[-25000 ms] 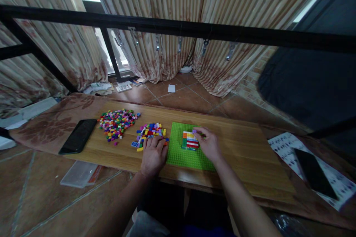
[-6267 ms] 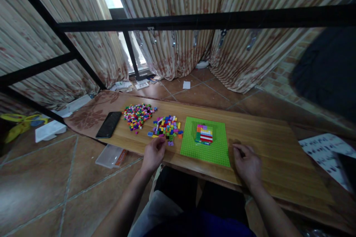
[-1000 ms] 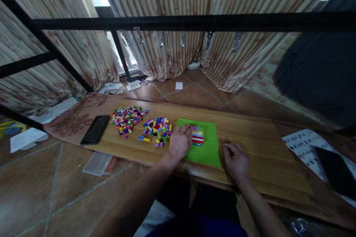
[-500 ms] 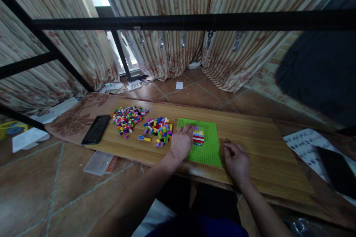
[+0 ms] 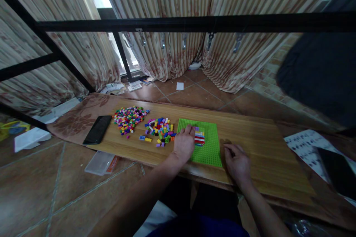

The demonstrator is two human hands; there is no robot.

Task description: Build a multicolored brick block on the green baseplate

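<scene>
A green studded baseplate (image 5: 210, 152) lies on the wooden board. On it stands a small build of toy bricks (image 5: 199, 139) in red, white, yellow and purple layers. My left hand (image 5: 185, 143) reaches over the plate's left part, fingers bent and together against the build's left side. Whatever those fingertips grip is hidden beneath them. My right hand (image 5: 237, 161) rests on the board just right of the plate, its thumb and fingers pinched together; anything between them is too small to make out.
Left of the plate lies a pile of larger loose bricks (image 5: 160, 129), and beyond it a heap of small colourful bricks (image 5: 129, 117). A black phone (image 5: 97, 129) lies at the board's left end. A printed sheet (image 5: 302, 142) and a dark device (image 5: 335, 168) are at the far right.
The view has shifted very slightly. My left hand stays at the build with its fingers a little more bunched; my right hand has hardly moved.
</scene>
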